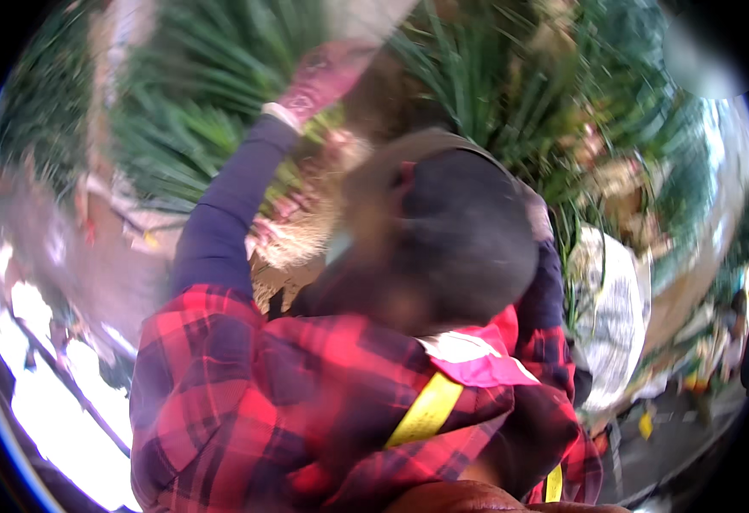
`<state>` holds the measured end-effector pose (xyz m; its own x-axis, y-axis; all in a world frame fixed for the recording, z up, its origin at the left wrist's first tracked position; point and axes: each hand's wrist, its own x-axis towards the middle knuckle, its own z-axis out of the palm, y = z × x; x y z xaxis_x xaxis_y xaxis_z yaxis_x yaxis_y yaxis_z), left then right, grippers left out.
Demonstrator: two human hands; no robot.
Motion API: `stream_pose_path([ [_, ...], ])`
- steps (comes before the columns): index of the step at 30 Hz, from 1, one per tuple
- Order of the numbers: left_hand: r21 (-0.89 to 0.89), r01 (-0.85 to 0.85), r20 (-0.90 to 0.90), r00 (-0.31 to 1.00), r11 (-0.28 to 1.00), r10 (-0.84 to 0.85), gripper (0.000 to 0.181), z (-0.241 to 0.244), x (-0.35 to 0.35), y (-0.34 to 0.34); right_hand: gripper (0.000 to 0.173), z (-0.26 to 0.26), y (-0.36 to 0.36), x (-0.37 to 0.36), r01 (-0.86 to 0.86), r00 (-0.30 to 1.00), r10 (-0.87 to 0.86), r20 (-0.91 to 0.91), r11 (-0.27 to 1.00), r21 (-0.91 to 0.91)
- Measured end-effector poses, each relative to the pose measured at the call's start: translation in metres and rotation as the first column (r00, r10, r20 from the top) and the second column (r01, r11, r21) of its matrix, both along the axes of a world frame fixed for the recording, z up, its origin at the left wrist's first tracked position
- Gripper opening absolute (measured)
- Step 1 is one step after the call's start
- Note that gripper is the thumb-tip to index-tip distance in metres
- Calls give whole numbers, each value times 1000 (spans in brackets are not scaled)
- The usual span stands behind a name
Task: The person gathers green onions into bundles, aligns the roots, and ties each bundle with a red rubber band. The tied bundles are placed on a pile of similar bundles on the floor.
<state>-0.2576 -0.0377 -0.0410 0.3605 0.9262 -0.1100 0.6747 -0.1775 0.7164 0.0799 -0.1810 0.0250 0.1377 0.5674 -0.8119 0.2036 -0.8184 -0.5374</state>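
Observation:
My left hand [326, 80], in a patterned pinkish-red glove with a pale cuff, reaches forward over a bunch of spring onions [220, 128]. Its fingers blur at a pale shape [374, 16], and whether they hold anything cannot be seen. Pinkish bulbs [287, 202] and straw-coloured roots [297, 237] of the bunch lie below my left forearm. Along the right side my other sleeve [544, 276] runs forward. Only a blurred patch of my right hand [538, 211] shows; a dark rounded form [470, 237], perhaps my clothed knee, hides the rest beside more green onion leaves [502, 83].
A whitish sack or bundle [608, 314] stands on the right, with onion leaves across it. More onions with pale roots [612, 179] are heaped above it. Brown ground [124, 250] shows at the left. A yellow scrap [645, 424] lies at lower right.

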Motion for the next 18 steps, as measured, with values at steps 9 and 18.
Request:
stream_pose_path([
  [9, 69, 321, -580, 783, 945, -224, 26, -52, -79, -47, 36, -34, 37, 73, -321, 778, 252, 576, 947, 19],
  [18, -115, -15, -328, 945, 993, -23, 26, -42, -61, -21, 45, -73, 34, -43, -707, 667, 686, 290, 706, -41],
])
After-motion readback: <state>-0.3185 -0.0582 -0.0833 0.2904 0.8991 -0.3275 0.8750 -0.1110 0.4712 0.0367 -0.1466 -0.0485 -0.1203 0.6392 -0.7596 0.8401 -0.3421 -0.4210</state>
